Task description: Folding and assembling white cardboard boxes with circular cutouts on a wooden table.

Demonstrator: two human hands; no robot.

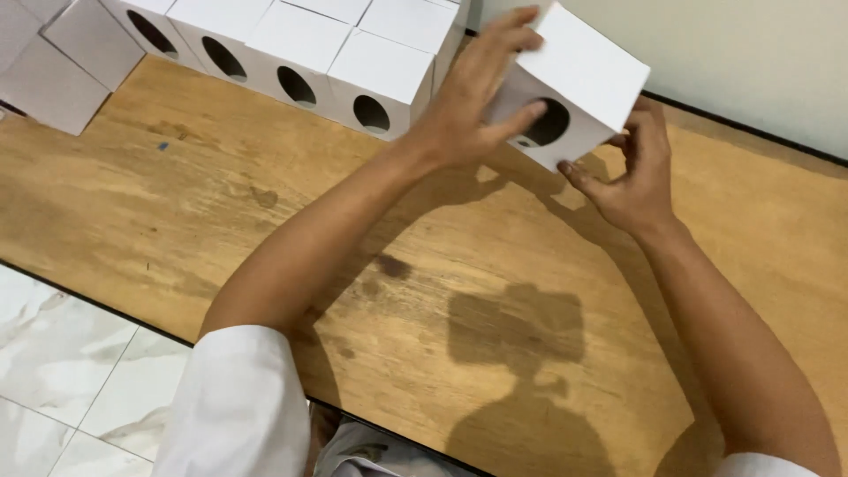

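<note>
While held up off the wooden board (221,203), white cube box (579,75) with a round hole in its front face, tilted, one corner pointing down toward the board. Seen from the head camera, looking down. Left hand (468,106) pressed flat against the box's left side, fingers spread upward along the edge, thumb hooked across the front face at the rim of the hole; closed on the box, not loose. Right hand (632,172) below and to the right of the box, fingers curled at its lower right corner, fingertips touching the underside; gripping or pinching there, though exactly what part lies between the fingertips cannot be told. Box therefore between the two hands, above the right hand and just right of the left, up near the far right of the board, close to the pale wall (751,62). No long axis to speak of: roughly equal sides, hole facing back toward the wearer and slightly down. Left hand higher and with more of the box covered; right hand lower, at the corner only. Behind and to the left, a row of like boxes (300,62) standing side by side on the board, holes facing forward, well apart from the held one. Tiled floor (71,380) at lower left, white sleeves at the bottom edge.
</note>
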